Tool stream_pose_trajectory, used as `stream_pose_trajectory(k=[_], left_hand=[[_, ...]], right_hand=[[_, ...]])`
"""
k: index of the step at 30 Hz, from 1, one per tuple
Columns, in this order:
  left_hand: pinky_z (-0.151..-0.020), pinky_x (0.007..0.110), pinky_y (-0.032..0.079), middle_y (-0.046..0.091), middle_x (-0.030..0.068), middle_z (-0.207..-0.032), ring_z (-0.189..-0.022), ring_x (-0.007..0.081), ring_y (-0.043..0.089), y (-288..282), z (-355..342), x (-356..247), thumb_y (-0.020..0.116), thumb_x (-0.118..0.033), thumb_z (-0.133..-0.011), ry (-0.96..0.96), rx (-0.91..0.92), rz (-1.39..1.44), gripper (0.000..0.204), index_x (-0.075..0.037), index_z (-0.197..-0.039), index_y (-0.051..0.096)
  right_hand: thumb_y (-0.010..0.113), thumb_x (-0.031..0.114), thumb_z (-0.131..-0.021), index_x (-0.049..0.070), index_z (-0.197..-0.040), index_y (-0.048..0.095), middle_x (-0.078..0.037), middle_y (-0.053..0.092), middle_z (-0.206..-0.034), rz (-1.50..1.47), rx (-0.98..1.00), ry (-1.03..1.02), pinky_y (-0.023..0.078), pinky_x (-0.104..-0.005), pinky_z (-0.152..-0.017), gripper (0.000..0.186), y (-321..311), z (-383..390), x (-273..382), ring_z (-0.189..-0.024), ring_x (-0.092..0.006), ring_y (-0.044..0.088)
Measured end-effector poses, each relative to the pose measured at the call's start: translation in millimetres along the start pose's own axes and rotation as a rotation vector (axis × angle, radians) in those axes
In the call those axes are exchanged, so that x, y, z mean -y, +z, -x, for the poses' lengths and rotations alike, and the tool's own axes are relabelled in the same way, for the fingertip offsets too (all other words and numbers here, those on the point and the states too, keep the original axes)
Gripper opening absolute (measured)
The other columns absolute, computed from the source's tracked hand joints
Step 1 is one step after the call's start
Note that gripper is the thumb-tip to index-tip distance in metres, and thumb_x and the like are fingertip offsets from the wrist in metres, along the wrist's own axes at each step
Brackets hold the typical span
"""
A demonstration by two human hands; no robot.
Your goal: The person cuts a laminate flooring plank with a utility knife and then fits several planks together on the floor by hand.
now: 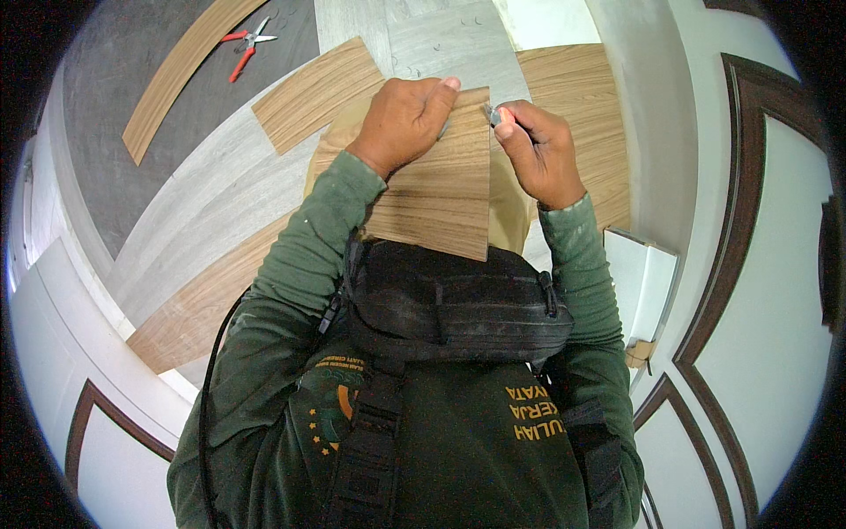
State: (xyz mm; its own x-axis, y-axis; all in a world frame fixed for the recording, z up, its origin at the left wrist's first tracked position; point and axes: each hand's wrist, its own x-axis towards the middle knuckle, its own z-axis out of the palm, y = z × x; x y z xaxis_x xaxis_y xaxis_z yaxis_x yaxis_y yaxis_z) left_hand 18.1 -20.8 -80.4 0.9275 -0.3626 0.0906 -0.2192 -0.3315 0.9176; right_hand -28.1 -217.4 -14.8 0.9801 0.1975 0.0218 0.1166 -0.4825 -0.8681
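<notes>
Two bare hands are in view, both in use. The left hand [401, 123], near 12 o'clock, grasps the one held plank [438, 198] near its upper edge; the thumb shows, but most of the fingers are hard to see. That plank lies over the lap from the middle up to 12 o'clock, its left part covered by the hand and sleeve [300, 247]. The right hand [542, 154], between 1 and 2 o'clock, pinches one small cutter [494, 115] at the plank's right edge. The fist hides most of the cutter, and whether its tip touches the plank I cannot tell

Four more brown planks lie around: a strip [181, 84] at 10 o'clock, cut off at the top; a short piece [317, 93] at 11, partly behind the left hand; a long board [198, 304] at 9, running under the sleeve; a wide board [577, 106] between 1 and 2, partly behind the right hand. One pair of red-handled snips [251, 46] lies open at 11. Dark curls on the grey floor [449, 44] are too small to count
</notes>
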Motion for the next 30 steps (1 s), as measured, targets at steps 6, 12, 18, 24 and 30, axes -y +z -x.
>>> stream_pose_trajectory(k=[6, 12, 18, 24, 30], left_hand=[[-0.05, 0.043, 0.042, 0.055, 0.0198, -0.055, -0.047, 0.0356, 0.051, -0.8, -1.5, -4.8, 0.049, -0.033, -0.1, -0.052, 0.025, 0.046, 0.05, 0.001, -0.066, 0.06], [-0.049, 0.043, 0.041, 0.055, 0.0196, -0.054, -0.046, 0.0343, 0.05, -0.3, -0.7, -0.3, 0.049, -0.034, -0.1, -0.049, 0.029, 0.052, 0.05, 0.001, -0.067, 0.061], [-0.049, 0.042, 0.041, 0.054, 0.0201, -0.054, -0.046, 0.0334, 0.05, 0.5, -1.6, -0.5, 0.049, -0.034, -0.1, -0.047, 0.021, 0.067, 0.049, 0.002, -0.068, 0.061], [-0.049, 0.041, 0.041, 0.053, 0.0198, -0.054, -0.046, 0.0311, 0.049, -0.6, -1.5, 4.6, 0.05, -0.033, -0.1, -0.064, 0.023, 0.07, 0.049, 0.002, -0.068, 0.061], [-0.05, 0.042, 0.042, 0.056, 0.0198, -0.057, -0.047, 0.0318, 0.052, -1.9, -2.0, 11.1, 0.048, -0.034, -0.101, -0.093, 0.046, 0.071, 0.048, 0.001, -0.071, 0.063]], right_hand=[[0.063, 0.019, -0.092, -0.002, -0.09, 0.065, -0.013, 0.063, -0.07, -0.049, -0.016, 0.014, 0.046, -0.0324, -0.057, 0.021, 1.6, -2.6, -4.3, -0.061, -0.0196, 0.06], [0.063, 0.019, -0.093, -0.002, -0.089, 0.065, -0.012, 0.062, -0.07, -0.035, -0.002, 0.023, 0.045, -0.0316, -0.057, 0.021, 1.9, -6.0, -5.0, -0.061, -0.0184, 0.058], [0.063, 0.02, -0.093, -0.002, -0.09, 0.065, -0.013, 0.063, -0.07, -0.028, -0.013, 0.011, 0.046, -0.0324, -0.058, 0.022, 2.8, -9.3, -11.9, -0.062, -0.0196, 0.059], [0.063, 0.022, -0.092, -0.002, -0.089, 0.066, -0.014, 0.063, -0.071, -0.023, -0.014, 0.015, 0.047, -0.0333, -0.059, 0.024, 5.2, -15.3, -16.3, -0.062, -0.0216, 0.061], [0.064, 0.025, -0.092, -0.003, -0.09, 0.066, -0.016, 0.065, -0.073, -0.02, -0.009, 0.058, 0.048, -0.0343, -0.062, 0.028, 8.1, -21.8, -19.5, -0.064, -0.0239, 0.062]])
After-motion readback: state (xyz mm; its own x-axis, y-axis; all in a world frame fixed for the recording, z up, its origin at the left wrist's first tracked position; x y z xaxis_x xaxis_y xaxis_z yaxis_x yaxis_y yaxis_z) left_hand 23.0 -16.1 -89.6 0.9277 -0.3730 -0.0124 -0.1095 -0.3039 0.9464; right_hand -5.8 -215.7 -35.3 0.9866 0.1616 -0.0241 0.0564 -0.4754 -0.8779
